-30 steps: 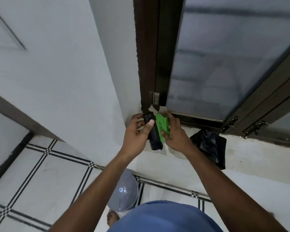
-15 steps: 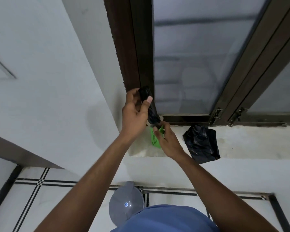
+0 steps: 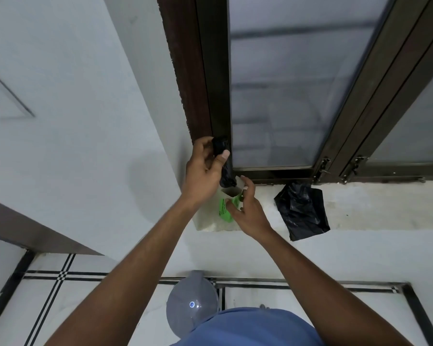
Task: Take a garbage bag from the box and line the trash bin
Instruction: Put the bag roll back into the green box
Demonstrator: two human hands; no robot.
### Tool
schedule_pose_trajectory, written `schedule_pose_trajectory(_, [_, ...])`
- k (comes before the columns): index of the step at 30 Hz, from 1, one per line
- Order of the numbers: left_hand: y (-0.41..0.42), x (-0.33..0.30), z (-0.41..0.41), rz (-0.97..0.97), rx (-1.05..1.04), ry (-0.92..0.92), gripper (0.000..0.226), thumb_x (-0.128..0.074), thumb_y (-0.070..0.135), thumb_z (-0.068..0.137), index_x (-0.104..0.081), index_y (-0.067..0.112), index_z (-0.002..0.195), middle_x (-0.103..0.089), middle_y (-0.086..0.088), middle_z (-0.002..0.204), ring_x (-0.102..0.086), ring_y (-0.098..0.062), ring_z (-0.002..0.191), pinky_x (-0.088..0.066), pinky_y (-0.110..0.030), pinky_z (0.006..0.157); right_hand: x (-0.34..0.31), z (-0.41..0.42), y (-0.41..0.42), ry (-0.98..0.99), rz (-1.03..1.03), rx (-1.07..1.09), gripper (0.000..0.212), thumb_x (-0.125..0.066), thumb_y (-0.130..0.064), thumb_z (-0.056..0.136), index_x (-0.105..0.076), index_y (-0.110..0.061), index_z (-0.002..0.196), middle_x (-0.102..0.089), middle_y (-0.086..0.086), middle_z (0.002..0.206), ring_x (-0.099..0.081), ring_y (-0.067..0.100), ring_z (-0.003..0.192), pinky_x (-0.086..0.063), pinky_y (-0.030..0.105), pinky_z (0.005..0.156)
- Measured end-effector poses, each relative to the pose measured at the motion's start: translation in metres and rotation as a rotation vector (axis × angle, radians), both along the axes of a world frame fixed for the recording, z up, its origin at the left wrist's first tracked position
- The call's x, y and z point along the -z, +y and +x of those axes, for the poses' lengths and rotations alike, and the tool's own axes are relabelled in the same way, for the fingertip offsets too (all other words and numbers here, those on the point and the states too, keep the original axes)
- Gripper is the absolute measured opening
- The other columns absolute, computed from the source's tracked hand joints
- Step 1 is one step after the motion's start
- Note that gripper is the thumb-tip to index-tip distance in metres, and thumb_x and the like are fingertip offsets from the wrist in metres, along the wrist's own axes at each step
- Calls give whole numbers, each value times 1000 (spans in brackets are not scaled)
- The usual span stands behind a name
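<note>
The black, crinkled roll of plastic garbage bags (image 3: pixel 223 161) sits in the left hand (image 3: pixel 203 176) grip, fingers curled round it, just above the open green cardboard box (image 3: pixel 226 208) that the right hand (image 3: pixel 245 211) pinches on the window sill (image 3: pixel 360 208). Slick film could slip or unroll. The grey domed plastic trash bin (image 3: pixel 190 303) stands on the floor, near.

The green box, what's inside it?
The green box has its top open and looks hollow; deeper inside is hidden. The black roll is out, held above it by the left hand.
</note>
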State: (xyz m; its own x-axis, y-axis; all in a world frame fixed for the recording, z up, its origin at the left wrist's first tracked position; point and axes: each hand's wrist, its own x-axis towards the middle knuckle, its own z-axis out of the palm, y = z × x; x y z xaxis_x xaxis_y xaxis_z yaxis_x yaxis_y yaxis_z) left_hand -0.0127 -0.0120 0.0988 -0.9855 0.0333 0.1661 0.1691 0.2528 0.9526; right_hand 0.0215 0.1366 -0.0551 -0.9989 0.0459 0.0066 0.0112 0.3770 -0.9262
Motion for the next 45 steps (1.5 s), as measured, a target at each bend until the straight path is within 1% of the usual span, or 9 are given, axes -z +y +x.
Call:
schedule_pose_trajectory(7, [2,24,0,-70,1,34,43,-73,28,108,-51,24,145,-79,4,131,-75,-13,120,-60,-15,97,5,-4,-2,38,104,-32,60,-65,-52,104,-38,-31,154,-68,-10,143,-68,17,127,-61,51,101])
schedule_pose_trajectory(13, [-2,50,2,-156,7,50,46,-76,19,106,-48,21,143,-78,2,127,-76,-10,111,-64,-30,100,2,-3,-4,53,102,-30,64,-67,-52,102,-39,-29,155,-69,-8,140,-69,17,122,-62,47,98])
schedule_pose_trajectory(20, [-15,51,4,-411,93,102,56,-66,6,106,-45,29,152,-76,-3,131,-78,-24,117,-66,-45,103,0,-5,-3,29,85,7,61,-72,-48,101,-43,-26,151,-72,-6,136,-71,16,119,-62,43,93])
schedule_pose_trajectory(29, [-15,68,-2,-592,182,29,61,-66,10,107,-38,34,155,-77,-5,126,-78,-24,107,-67,-43,96,-4,-5,-8,24,97,2,60,-77,-44,98,-48,-26,148,-74,-9,129,-72,13,110,-61,33,86])
schedule_pose_trajectory(32, [-15,74,5,-578,139,116,45,-64,16,111,-50,26,153,-65,-4,150,-69,-22,129,-56,-31,106,-3,-6,-6,20,87,24,60,-75,-50,98,-48,-29,147,-74,-9,126,-72,12,109,-62,36,86])
schedule_pose_trajectory(35, [-16,90,6,-782,164,128,38,-47,36,119,-74,17,137,-51,-9,168,-43,-30,159,-33,-41,132,-3,-6,-4,11,59,32,62,-74,-55,96,-49,-28,146,-73,-10,128,-71,12,113,-60,32,86])
schedule_pose_trajectory(40, [-8,105,13,-435,-65,-162,35,-47,34,118,-59,7,138,-60,-13,141,-61,-30,132,-48,-32,108,-3,-5,-2,47,36,133,65,-81,-37,98,-47,-24,151,-72,-8,127,-72,13,111,-60,32,88])
schedule_pose_trajectory(43, [-2,103,7,-45,-27,-626,46,-39,48,119,-57,15,146,-70,-6,131,-68,-29,126,-57,-47,112,-7,-2,-1,7,10,171,80,-82,-32,97,-32,-25,160,-69,-9,126,-72,12,108,-60,30,89])
schedule_pose_trajectory(45, [0,102,2,221,-21,-743,41,-37,43,121,-62,19,143,-74,-4,132,-70,-25,124,-57,-49,112,-11,1,-2,-52,-60,155,88,-80,-27,98,-23,-28,165,-65,-17,129,-68,0,109,-56,22,92])
